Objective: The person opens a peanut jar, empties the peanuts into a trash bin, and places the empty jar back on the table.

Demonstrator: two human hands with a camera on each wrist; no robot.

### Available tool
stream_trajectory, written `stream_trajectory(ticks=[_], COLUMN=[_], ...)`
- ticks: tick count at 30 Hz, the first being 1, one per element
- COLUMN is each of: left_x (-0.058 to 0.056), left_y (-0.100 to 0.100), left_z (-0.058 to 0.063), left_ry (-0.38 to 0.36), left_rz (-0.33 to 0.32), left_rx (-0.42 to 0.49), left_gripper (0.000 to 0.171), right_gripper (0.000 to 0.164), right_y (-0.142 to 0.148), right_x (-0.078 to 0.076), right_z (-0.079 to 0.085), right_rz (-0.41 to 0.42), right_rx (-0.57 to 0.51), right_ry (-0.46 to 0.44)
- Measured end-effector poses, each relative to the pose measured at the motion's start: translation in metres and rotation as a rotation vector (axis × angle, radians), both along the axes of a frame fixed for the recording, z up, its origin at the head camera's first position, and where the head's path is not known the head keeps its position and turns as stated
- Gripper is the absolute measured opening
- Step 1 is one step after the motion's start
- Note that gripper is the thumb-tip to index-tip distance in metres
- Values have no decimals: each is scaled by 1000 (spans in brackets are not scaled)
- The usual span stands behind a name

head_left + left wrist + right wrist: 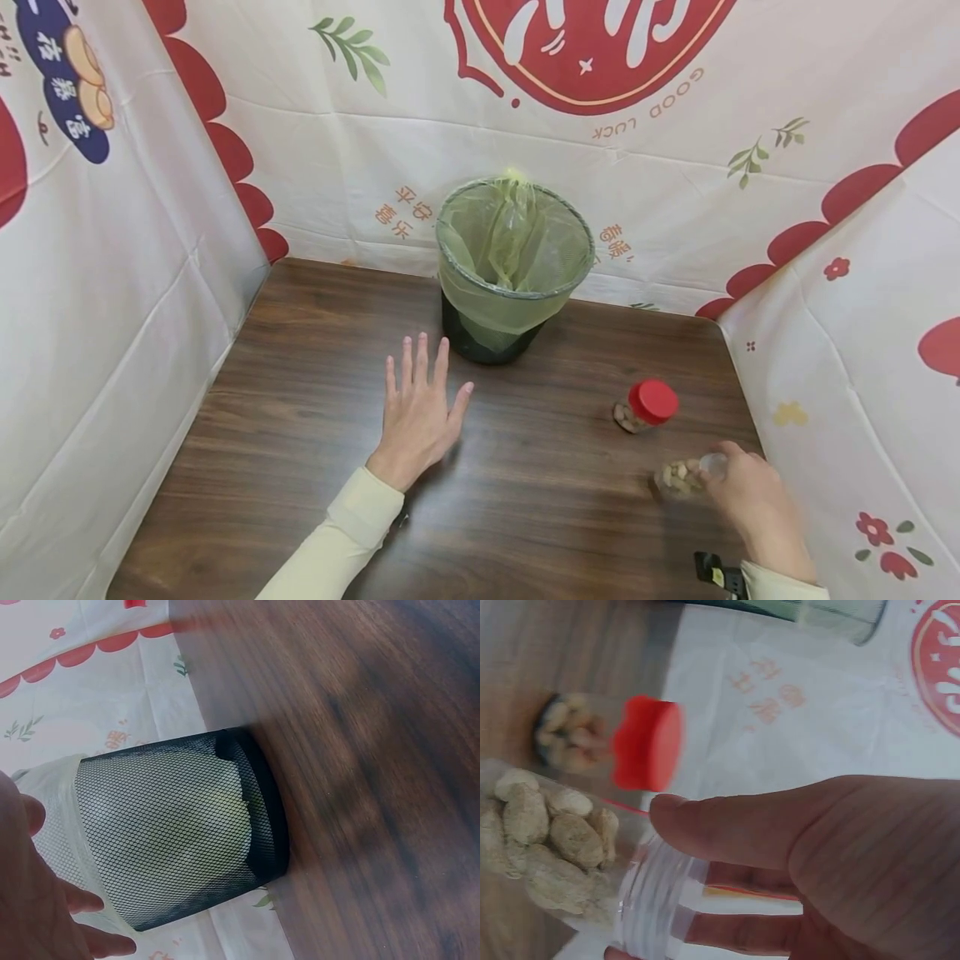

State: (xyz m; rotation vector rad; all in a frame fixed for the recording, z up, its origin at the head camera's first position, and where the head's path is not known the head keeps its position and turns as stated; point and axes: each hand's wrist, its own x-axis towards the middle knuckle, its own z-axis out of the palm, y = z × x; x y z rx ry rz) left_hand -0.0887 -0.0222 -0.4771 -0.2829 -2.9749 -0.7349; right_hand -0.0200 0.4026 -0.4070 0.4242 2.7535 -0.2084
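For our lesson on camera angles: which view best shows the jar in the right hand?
The right wrist view: the jar, though cropped, appears large, its ridged neck and the peanuts inside distinct. The head view shows it smaller and blurred; the left wrist view lacks it.

The table (525, 492) is faced in faintly glossy wood grain; matt, creased cloth (315, 150) is hung at far. The black mesh bin (161, 840) is lined with thin, translucent film (517, 315). At right, rough-shelled peanuts (576, 840) are held in a smooth, clear jar (649, 900), probably plastic.
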Motion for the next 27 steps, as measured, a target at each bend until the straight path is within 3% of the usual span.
stream_trajectory(ticks=[9,16,21,27], left_x=[1,0,0,-1], left_y=[-3,-2,-2,-1], left_z=[1,5,11,20], left_ry=[3,80,139,119], left_rz=[13,28,31,29], left_rx=[17,24,64,107], left_gripper=[77,77,78,81], right_gripper=[51,54,54,49], right_y=[-19,-44,-65,-93], right_x=[-3,-7,-12,-22], right_z=[48,85,96,98], right_rz=[56,7,22,128], right_rx=[16,60,61,-10], right_ry=[193,303,400,521])
